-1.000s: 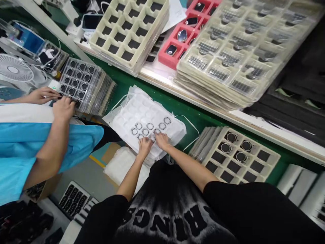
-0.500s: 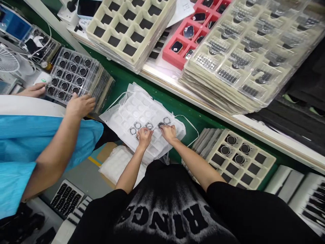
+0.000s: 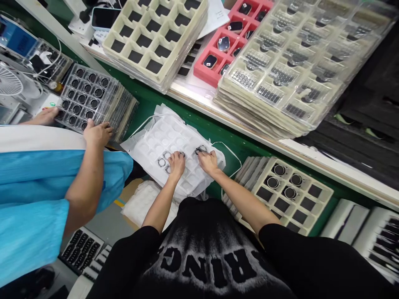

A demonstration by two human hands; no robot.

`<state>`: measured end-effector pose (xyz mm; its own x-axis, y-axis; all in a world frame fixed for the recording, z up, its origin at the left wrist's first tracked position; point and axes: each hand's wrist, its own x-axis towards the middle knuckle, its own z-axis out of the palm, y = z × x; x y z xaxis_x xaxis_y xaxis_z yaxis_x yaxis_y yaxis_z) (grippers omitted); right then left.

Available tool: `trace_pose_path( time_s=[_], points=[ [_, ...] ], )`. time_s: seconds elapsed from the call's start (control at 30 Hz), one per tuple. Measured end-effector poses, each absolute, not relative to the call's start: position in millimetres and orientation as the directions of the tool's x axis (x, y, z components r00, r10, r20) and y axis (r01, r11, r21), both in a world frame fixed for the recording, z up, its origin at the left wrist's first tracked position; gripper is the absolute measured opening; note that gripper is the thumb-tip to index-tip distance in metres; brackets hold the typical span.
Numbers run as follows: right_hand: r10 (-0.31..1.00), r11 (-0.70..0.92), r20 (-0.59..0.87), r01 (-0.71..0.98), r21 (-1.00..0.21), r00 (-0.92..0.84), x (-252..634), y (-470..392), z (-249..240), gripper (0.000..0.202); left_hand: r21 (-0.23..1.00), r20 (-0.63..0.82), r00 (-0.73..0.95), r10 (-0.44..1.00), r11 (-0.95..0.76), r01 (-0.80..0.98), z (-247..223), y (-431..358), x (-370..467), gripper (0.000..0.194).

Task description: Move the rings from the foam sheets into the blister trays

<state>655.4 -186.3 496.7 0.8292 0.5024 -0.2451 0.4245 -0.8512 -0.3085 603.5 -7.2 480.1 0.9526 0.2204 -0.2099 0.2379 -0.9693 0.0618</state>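
A white blister tray (image 3: 149,145) with round pockets lies in front of me, wrapped in a thin white bag. Several black-and-silver rings, which look like round watch frames (image 3: 161,162), sit in its left and middle pockets. My left hand (image 3: 176,164) is over the middle pockets, fingers curled onto a ring whose edge (image 3: 182,155) shows beside the fingertips. My right hand (image 3: 208,161) pinches a dark ring (image 3: 197,151) at the tray's right side, against another ring (image 3: 203,148). The fingers partly hide both rings.
To the right, a cream tray (image 3: 314,211) holds several round frames. On the shelf stand a cream tray stack (image 3: 158,77), a red tray (image 3: 205,77) with square watches and stacked clear trays (image 3: 264,120). At left, a co-worker's hands (image 3: 97,133) touch clear stacked trays (image 3: 121,104).
My left hand has shifted slightly, its fingers now over the ring that showed beside them before. My right hand stays near the same ring. The co-worker's arm has moved a little.
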Motion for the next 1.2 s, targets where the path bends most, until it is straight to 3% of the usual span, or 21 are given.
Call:
trace_pose_path(
  time_s=[0.23,0.33,0.47,0.57,0.63,0.73,0.8,0.9,1.03,1.2],
  points=[
    [0.481,-0.843,-0.225,0.377,-0.384,0.847,658,-201,536,0.032,0.43,-0.119,0.963,0.241,-0.862,0.269,519,-24,588,0.019],
    [0.397,-0.839,-0.143,0.295,-0.457,0.907,637,-229,574,0.029,0.56,0.005,0.985,0.171,-0.817,0.139,546,-55,575,0.015],
    [0.289,-0.839,0.133,0.318,-0.442,0.948,583,-303,617,0.03,0.634,0.192,0.981,-0.041,-0.757,-0.156,580,-119,566,0.01],
    [0.204,-0.896,0.322,0.309,-0.319,0.924,532,-372,629,0.028,0.596,0.262,0.926,-0.272,-0.709,-0.377,603,-175,566,0.009],
    [0.177,-0.934,0.368,0.274,-0.229,0.913,501,-415,627,0.025,0.509,0.261,0.851,-0.455,-0.685,-0.522,614,-210,567,0.01],
    [0.208,-0.953,0.33,0.266,-0.143,0.921,471,-465,612,0.025,0.316,0.174,0.7,-0.693,-0.634,-0.706,620,-253,567,0.015],
    [0.257,-0.947,0.27,0.298,-0.122,0.928,463,-487,599,0.027,0.203,0.095,0.625,-0.775,-0.6,-0.774,618,-272,566,0.018],
    [0.308,-0.935,0.173,0.331,-0.129,0.936,467,-504,581,0.028,0.117,-0.004,0.613,-0.79,-0.609,-0.785,611,-288,561,0.019],
    [0.305,-0.931,0.098,0.318,-0.181,0.947,477,-508,572,0.029,0.139,-0.056,0.708,-0.704,-0.708,-0.692,606,-290,554,0.017],
    [0.294,-0.922,0.165,0.325,-0.208,0.941,461,-505,582,0.031,0.228,0.094,0.807,-0.583,-0.776,-0.588,604,-273,531,0.02]
  ],
)
